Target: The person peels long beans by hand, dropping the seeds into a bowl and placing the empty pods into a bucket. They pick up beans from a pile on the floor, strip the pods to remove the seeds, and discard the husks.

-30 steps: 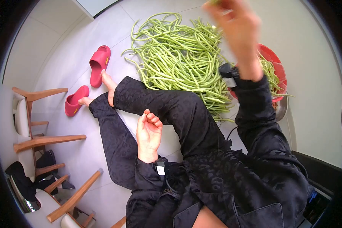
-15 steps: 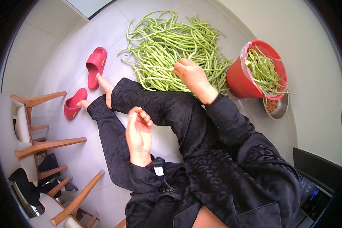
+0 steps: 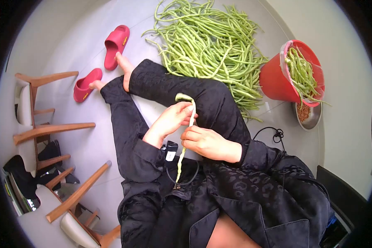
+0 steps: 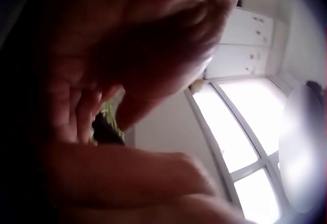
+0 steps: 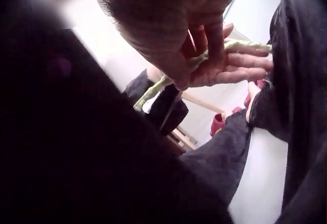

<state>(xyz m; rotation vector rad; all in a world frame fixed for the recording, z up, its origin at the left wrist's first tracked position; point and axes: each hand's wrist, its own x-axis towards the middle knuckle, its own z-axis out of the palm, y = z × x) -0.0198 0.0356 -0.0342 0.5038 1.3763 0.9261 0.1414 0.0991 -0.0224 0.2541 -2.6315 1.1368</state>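
One long green bean (image 3: 180,163) runs between both hands over the lap in the head view; its upper end bends over to the left. My left hand (image 3: 169,120) pinches it near that bend, thumb on top. Just below, my right hand (image 3: 211,142) grips the same bean with curled fingers, and the lower end hangs toward the jacket. The right wrist view shows the bean (image 5: 153,92) passing through the right hand (image 5: 189,40) and across the left fingers. A large pile of long beans (image 3: 211,49) lies on the floor beyond the raised knee.
A red bucket (image 3: 275,78) with a liner and beans inside stands right of the pile, a metal bowl (image 3: 314,118) of brown bits beside it. Pink slippers (image 3: 115,45) lie near the feet; wooden chair legs (image 3: 56,132) are at left. A black cord (image 3: 273,131) lies at right.
My right hand has come back from the pile to the lap with a bean. My left hand, which held nothing visible, now pinches that bean. The head view has shifted.
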